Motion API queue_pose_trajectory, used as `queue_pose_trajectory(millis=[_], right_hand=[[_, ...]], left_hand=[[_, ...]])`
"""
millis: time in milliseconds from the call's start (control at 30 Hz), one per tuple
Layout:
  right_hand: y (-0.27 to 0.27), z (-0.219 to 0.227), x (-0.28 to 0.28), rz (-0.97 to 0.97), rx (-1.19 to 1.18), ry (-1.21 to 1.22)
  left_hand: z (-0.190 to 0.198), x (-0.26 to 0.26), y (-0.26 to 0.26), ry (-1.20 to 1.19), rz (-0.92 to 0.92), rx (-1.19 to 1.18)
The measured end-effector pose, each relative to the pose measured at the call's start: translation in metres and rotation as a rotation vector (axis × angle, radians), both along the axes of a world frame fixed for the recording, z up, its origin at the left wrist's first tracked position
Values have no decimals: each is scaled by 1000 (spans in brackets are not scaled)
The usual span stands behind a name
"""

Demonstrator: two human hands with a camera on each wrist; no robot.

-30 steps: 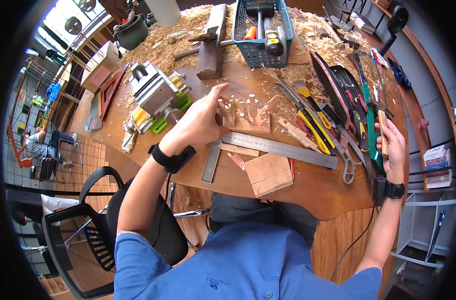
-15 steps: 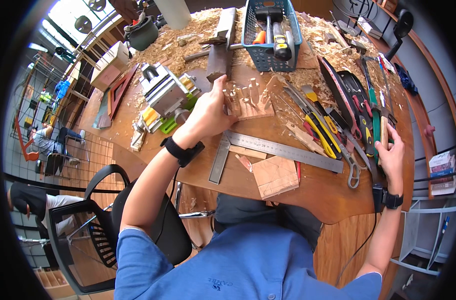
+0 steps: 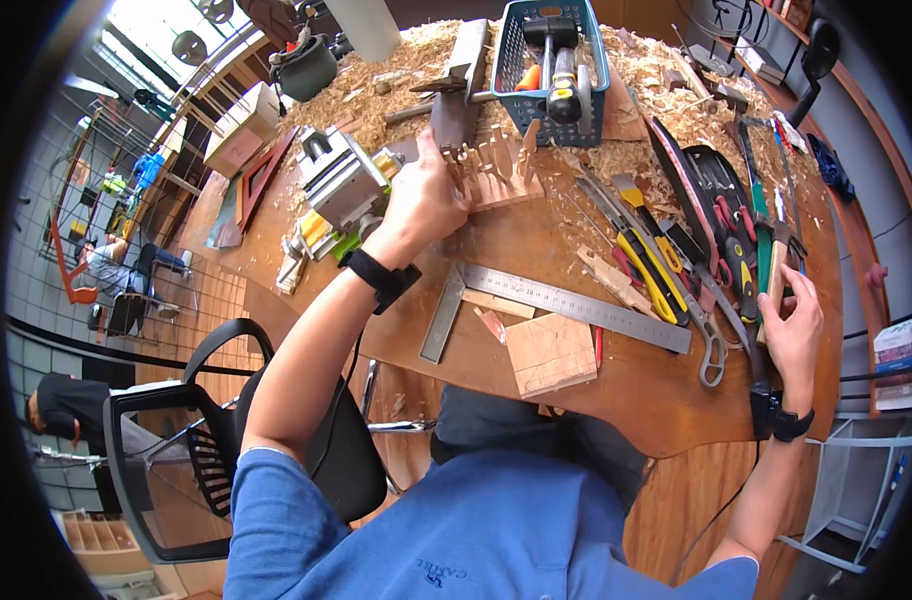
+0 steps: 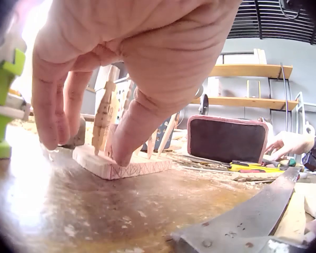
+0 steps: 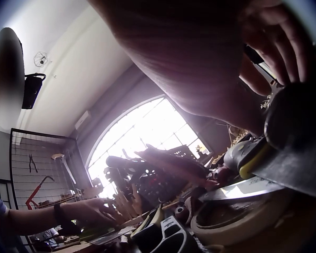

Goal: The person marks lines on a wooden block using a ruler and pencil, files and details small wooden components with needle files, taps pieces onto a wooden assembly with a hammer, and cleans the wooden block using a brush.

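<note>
My left hand is at the near left end of a small wooden base with several carved pegs standing on it. Seen from the left wrist, the thumb presses the base's edge beside a peg, and the fingers curl down on the far side against a dark block. Over at the right side of the table, my right hand has its thumb and fingers round a wooden handle lying among the tools. The right wrist view shows that hand dimly, its grip unclear.
Nearer me lie a metal square, a steel ruler and a wooden block. A vise stands left; knives and scissors lie right. Behind are a blue basket, a hammer and wood shavings.
My left hand and the pegged base have moved away from the ruler, toward the hammer. The right hand has lowered the wooden handle slightly, its fingers looser round it.
</note>
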State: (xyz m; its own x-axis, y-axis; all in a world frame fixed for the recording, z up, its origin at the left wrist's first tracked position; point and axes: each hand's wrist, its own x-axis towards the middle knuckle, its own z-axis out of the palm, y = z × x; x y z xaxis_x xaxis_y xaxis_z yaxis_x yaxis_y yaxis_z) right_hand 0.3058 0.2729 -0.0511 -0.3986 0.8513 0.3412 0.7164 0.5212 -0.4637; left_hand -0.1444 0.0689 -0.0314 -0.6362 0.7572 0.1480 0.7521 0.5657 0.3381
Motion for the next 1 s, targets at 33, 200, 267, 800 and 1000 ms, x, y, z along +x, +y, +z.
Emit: queue_pose_trajectory(millis=[33,200,267,800,1000], right_hand=[[-1,2,1,-9,3,-4],[-25,31,3,-147,88,117],[-37,36,3,-57,-48,405],[-85,68,-170,709,-668,496],[-74,49,-181,666,-680,522]], left_hand=[[5,4,-5,1,1,-9],[43,36,-55,139,-191,64],[56,51,-68,-63,-341,-74],[4,51,-81,32,-568,-40],[0,39,-84,113,-486,58]])
